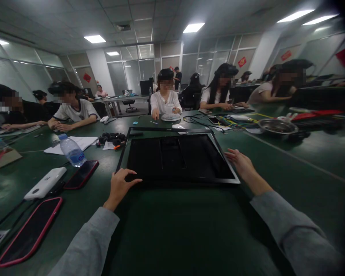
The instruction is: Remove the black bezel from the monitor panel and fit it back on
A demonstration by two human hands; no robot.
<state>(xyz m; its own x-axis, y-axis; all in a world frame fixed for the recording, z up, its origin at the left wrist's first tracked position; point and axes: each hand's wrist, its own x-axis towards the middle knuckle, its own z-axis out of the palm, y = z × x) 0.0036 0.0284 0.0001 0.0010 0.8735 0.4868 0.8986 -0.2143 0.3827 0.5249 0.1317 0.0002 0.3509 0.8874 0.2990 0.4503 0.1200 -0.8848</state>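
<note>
A thin black monitor bezel point(121, 153) with a silvery right edge lies in front of me, around a dark rectangular panel point(145, 157) with a raised middle section. My left hand point(121, 186) is at its near left corner. The thumb rests along the near edge and the index finger curves over it, closed around that edge. Beside the right edge, my right hand point(242, 165) has its fingers stretched out, their tips touching or almost touching the rim. Its thumb cannot be made out clearly.
On the left are a water bottle point(72, 151), a white power bank point(46, 183) with cables, and two phones. A black pile of parts point(112, 138) lies beyond. Cables point(199, 119) and a metal bowl point(277, 126) are at the far right. People sit around the table.
</note>
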